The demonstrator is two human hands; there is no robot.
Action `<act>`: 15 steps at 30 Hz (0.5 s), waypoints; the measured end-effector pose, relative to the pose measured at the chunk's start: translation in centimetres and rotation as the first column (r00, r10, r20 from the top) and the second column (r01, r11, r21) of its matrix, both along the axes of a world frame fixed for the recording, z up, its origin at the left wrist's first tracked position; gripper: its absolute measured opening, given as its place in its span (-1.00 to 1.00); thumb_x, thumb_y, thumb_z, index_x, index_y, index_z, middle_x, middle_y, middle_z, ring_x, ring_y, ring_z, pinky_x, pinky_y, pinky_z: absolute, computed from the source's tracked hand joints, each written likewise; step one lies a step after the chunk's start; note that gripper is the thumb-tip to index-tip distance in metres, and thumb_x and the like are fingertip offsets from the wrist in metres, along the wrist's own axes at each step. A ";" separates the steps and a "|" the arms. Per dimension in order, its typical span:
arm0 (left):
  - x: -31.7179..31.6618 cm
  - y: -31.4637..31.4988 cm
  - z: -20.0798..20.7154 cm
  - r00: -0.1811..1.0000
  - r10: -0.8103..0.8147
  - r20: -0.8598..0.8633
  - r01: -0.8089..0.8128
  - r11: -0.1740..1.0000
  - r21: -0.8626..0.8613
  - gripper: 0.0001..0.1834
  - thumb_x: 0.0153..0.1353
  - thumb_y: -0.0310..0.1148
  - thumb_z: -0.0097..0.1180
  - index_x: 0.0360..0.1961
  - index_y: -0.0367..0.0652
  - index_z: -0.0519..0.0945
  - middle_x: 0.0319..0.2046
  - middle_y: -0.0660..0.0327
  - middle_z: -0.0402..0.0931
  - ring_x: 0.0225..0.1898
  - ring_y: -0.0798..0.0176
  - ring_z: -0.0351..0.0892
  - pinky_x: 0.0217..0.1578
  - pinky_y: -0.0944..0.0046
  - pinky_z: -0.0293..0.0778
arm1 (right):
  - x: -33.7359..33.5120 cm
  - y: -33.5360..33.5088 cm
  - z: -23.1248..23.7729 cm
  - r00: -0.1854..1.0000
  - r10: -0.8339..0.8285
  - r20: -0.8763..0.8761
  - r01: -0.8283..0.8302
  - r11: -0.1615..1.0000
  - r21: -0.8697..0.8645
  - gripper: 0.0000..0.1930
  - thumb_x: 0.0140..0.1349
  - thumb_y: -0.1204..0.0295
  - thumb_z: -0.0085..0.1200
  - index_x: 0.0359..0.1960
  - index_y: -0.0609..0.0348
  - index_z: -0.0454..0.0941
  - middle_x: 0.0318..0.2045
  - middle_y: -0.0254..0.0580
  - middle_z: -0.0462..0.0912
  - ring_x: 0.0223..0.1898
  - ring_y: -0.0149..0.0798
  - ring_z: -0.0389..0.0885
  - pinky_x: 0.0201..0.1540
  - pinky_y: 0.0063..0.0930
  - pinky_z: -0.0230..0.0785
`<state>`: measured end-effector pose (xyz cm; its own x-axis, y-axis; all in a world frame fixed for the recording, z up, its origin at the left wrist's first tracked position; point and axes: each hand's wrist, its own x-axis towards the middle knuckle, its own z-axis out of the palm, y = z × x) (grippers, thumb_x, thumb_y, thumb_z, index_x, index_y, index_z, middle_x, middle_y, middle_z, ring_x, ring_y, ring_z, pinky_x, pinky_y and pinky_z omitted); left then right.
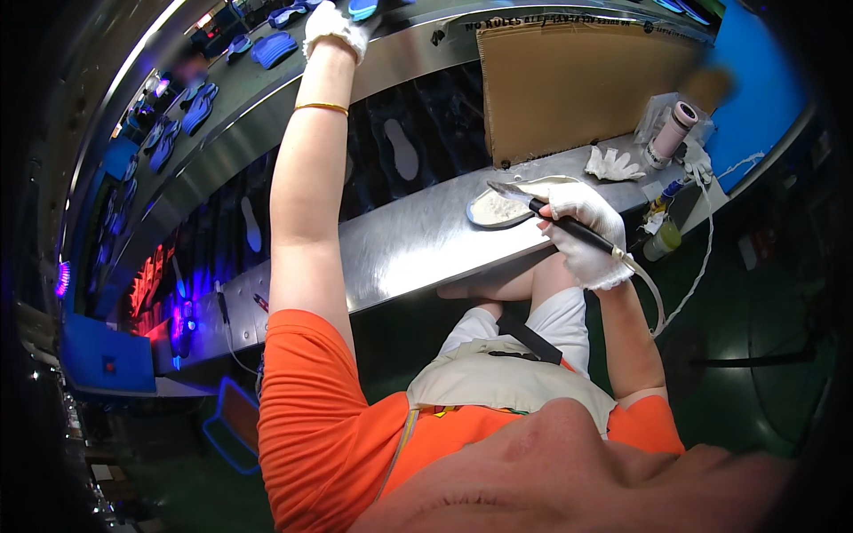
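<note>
1. The fingers [546, 213] of the right hand [588, 233], in a white glove with bare tips, are wrapped round the handle of a black brush [569, 226]; a pale tube [656, 298] trails from its rear end.
2. The left hand [333, 34], also gloved, is stretched out over the conveyor [391, 43], beyond the back edge of the desk [391, 258], near a light-blue piece [362, 7]. Its fingers meet the upper edge of the view, so I cannot tell how far they are spread or whether they hold anything.
3. The pale sole-shaped piece [498, 210], with a bluish rim, lies on the desk by its front edge, right of the middle. The brush tip is at its far rim; whether it touches cannot be made out.
4. Done, as far as shows: the left end of that piece has a whitish, uneven surface, which may be a coating. The right hand hides part of the other end, so full coverage cannot be confirmed.
5. Left, by judgement: the piece looks unfinished, since the brush is at it and it has not yet left the desk.
6. More blue footwear pieces [274, 51] lie spread along the conveyor, and a grey sole shape [402, 149] rests on the dark rack [444, 115] behind the desk's back edge. Whether these are treated or waiting cannot be told.
7. Toward the desk's right end lie a spare glove [613, 164] and a pink bottle [673, 133], apart from the work.
</note>
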<state>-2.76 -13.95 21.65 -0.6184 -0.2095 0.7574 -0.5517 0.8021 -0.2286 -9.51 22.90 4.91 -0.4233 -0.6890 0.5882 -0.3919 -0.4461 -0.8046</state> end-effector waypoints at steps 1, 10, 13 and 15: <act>-0.5 -5.4 0.2 0.959 0.210 0.191 -0.239 0.959 0.149 -0.42 0.25 -0.03 -0.15 0.21 -0.12 0.25 0.11 0.01 0.34 0.15 0.05 0.31 0.10 0.13 0.32 | 0.1 0.1 -0.4 1.000 0.003 0.030 -0.003 1.000 0.021 -0.80 -0.01 0.82 0.04 -0.37 0.30 0.51 -0.34 -0.20 0.51 -0.35 -0.41 0.59 -0.26 -0.60 0.47; 4.6 -11.8 -2.5 0.980 0.182 -0.080 -0.180 0.983 0.034 -0.31 0.06 -0.03 0.07 0.18 -0.17 0.30 0.13 0.00 0.31 0.18 0.06 0.29 0.18 0.09 0.21 | -0.6 -0.6 -3.1 0.957 -0.001 0.291 -0.028 0.995 0.098 -0.83 0.01 0.77 0.08 -0.36 0.29 0.52 -0.41 -0.23 0.60 -0.34 -0.43 0.60 -0.23 -0.60 0.46; 9.0 -15.7 -2.6 0.964 0.255 0.077 -0.267 0.933 0.243 -0.36 0.04 -0.01 0.11 0.14 -0.08 0.37 0.09 0.00 0.36 0.12 0.02 0.36 0.12 0.16 0.29 | -0.1 -0.8 -3.6 0.961 0.015 0.277 -0.052 0.990 0.127 -0.82 0.00 0.74 0.12 -0.34 0.30 0.53 -0.40 -0.22 0.61 -0.33 -0.43 0.59 -0.21 -0.57 0.46; 8.8 -14.7 -2.2 0.945 0.298 0.139 -0.327 0.893 0.310 -0.42 0.06 0.01 0.10 0.09 0.01 0.43 0.04 0.02 0.41 0.05 0.03 0.42 0.07 0.15 0.33 | -0.3 -0.7 -3.7 0.965 0.017 0.263 -0.053 0.990 0.131 -0.82 -0.01 0.73 0.13 -0.34 0.30 0.53 -0.40 -0.23 0.61 -0.33 -0.44 0.59 -0.21 -0.57 0.46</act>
<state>6.07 -28.70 19.42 -0.5398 -0.6274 0.5612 -0.7760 0.6292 -0.0429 -9.79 22.20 1.19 -0.5239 -0.7717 0.3606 -0.1465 -0.3354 -0.9306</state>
